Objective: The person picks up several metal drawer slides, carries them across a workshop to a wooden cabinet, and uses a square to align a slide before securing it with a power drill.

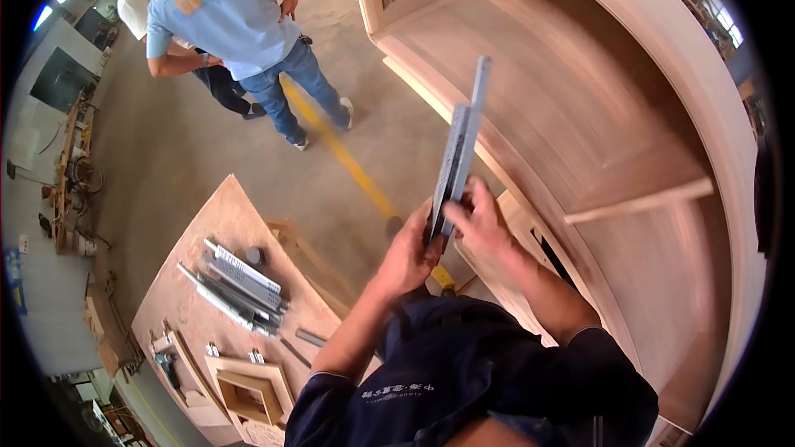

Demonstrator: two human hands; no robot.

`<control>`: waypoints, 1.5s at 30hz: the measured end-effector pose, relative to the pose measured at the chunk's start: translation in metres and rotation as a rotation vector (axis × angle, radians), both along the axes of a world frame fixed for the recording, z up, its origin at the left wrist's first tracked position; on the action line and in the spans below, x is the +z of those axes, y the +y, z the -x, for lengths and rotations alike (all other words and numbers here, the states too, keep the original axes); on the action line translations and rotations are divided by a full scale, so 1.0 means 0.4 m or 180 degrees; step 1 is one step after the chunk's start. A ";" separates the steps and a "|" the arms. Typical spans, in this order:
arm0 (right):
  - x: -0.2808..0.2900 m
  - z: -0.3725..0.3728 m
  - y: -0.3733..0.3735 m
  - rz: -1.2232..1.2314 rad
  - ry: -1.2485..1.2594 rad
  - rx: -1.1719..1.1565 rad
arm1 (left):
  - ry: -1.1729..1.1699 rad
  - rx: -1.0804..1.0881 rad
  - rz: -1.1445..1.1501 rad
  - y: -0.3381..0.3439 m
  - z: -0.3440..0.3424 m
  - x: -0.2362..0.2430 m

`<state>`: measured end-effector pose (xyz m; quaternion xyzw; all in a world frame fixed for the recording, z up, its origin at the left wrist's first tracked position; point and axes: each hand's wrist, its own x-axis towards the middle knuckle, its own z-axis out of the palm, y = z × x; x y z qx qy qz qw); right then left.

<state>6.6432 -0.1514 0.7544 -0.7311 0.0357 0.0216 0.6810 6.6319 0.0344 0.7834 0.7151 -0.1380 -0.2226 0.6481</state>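
Observation:
A pair of long grey metal drawer slides point(457, 145) stands tilted upward in front of me, one reaching higher than the other. Wrapped round their lower end is my left hand point(412, 250). From the other side my right hand point(480, 219) grips them too, its thumb and fingers pressed on the metal near the bottom. Part of the lower end is hidden by the hands. More drawer slides point(236, 285) lie in a loose pile on a wooden board to my left, beside a small dark round object point(255, 256).
A large unpainted wooden cabinet point(530, 74) with a shelf point(642, 200) curves along my right. The board point(178, 240) also carries a small wooden frame point(248, 397) with metal hinges and a power tool point(168, 371). Two people point(240, 41) stand ahead near a yellow floor line point(344, 157).

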 end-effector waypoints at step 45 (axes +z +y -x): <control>-0.021 -1.198 -0.160 -0.0340 0.0622 -0.1920 | -0.1073 0.2549 0.0641 -0.158 -1.054 -0.220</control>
